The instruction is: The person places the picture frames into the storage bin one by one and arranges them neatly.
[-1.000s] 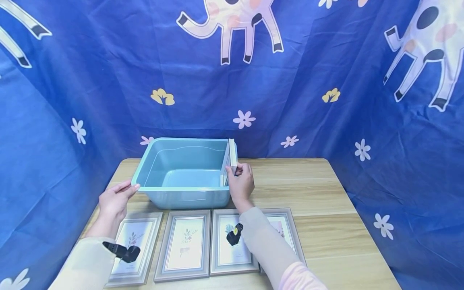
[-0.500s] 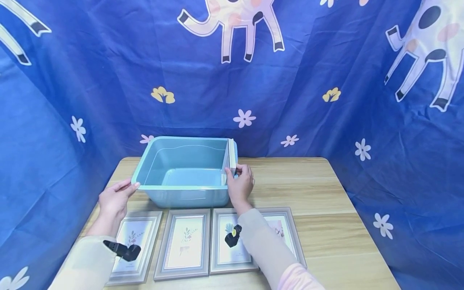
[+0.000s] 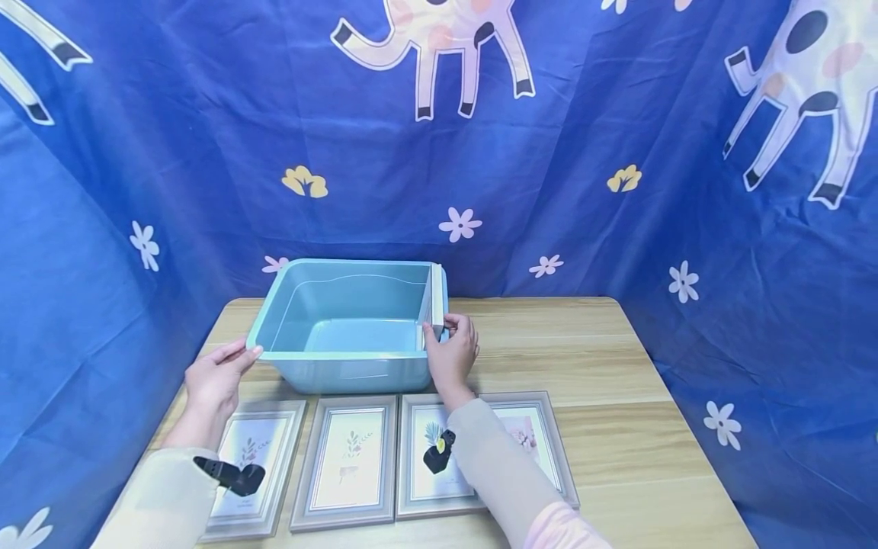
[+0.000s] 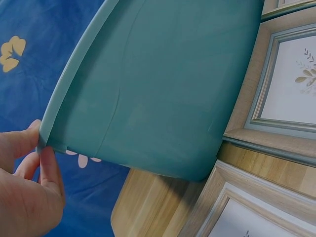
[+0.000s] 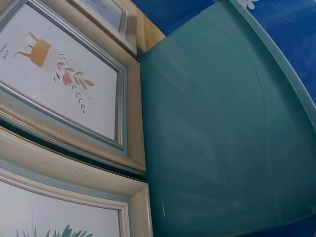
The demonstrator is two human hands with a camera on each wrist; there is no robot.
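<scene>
A light blue plastic basin (image 3: 357, 374) stands on the wooden table. My left hand (image 3: 216, 377) pinches its rim at the front left corner, thumb and fingers on either side in the left wrist view. An upright picture frame (image 3: 437, 293), white edge up, stands inside against the basin's right wall. At its near end my right hand (image 3: 453, 352) holds it, thumb on the inner side and fingers on the outer side. The right wrist view shows the basin wall (image 5: 212, 123) and lying frames, but not the hand.
Several picture frames lie face up along the front: a left one (image 3: 257, 457), a second frame (image 3: 393, 496), a third frame (image 3: 411, 505) and a right one partly under the right sleeve. Blue patterned cloth (image 3: 384, 183) surrounds the wooden table (image 3: 604, 404).
My right hand has slid slightly down along the upright frame toward its near end, and more of the white edge shows. The left hand and basin have hardly moved.
</scene>
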